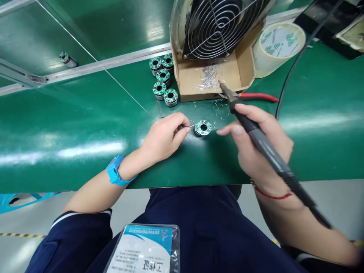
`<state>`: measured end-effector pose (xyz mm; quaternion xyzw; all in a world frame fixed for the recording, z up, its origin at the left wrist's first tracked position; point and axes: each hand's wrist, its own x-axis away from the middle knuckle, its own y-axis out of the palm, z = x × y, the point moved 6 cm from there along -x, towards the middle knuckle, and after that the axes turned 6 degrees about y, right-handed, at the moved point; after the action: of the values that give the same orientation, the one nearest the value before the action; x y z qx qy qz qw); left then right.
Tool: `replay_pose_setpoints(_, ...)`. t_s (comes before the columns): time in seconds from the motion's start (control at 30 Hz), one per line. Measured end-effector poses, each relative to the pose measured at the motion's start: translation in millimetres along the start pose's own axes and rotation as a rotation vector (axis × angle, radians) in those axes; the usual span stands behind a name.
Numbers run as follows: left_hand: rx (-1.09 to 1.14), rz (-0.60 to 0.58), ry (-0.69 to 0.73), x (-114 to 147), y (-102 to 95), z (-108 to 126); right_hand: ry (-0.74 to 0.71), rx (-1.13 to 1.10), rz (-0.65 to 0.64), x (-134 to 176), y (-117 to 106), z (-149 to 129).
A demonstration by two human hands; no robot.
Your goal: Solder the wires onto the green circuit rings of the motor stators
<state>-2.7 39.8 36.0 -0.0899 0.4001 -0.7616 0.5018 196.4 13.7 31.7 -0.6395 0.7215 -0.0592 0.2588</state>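
Note:
My left hand [167,135] pinches a thin strand of solder wire [192,125], whose tip reaches the near side of a small ring-shaped motor part [203,128] with a green circuit board on top. From behind that hand the strand runs up and away to the upper left. My right hand [260,142], somewhat blurred, grips a soldering iron [256,132] by its dark handle. The iron's tip points up and left, over the front edge of a cardboard box. Fingers of this hand hover to the right of the motor part, apart from it.
Several similar motor parts [163,77] stand left of the cardboard box [196,95], which holds a fan [220,26] and wire clippings [209,77]. Red-handled pliers [258,97] and a tape roll [280,49] are at right. Another part [68,60] lies far left.

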Motion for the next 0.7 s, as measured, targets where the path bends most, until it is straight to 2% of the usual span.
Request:
replay_pose_setpoints(0.1, 0.042, -0.050, -0.083, 1.9, 10.3, -10.0, -0.003, -0.044, 0.068, 10.5, -16.0, 9.3)
replay_pose_setpoints(0.2, 0.034, -0.020, -0.085, 2.9, 9.9, -10.6, 0.032, -0.111, 0.127, 22.4, -24.9, 16.9)
replay_pose_setpoints(0.33, 0.024, 0.009, -0.067, 3.0, 7.2, -9.5, 0.066, -0.133, 0.147, 30.5, -25.5, 19.6)
replay_pose_setpoints(0.7, -0.018, -0.007, 0.000, 0.0, 17.2, -1.5, -0.036, -0.088, 0.142, 30.0, -27.3, 10.0)
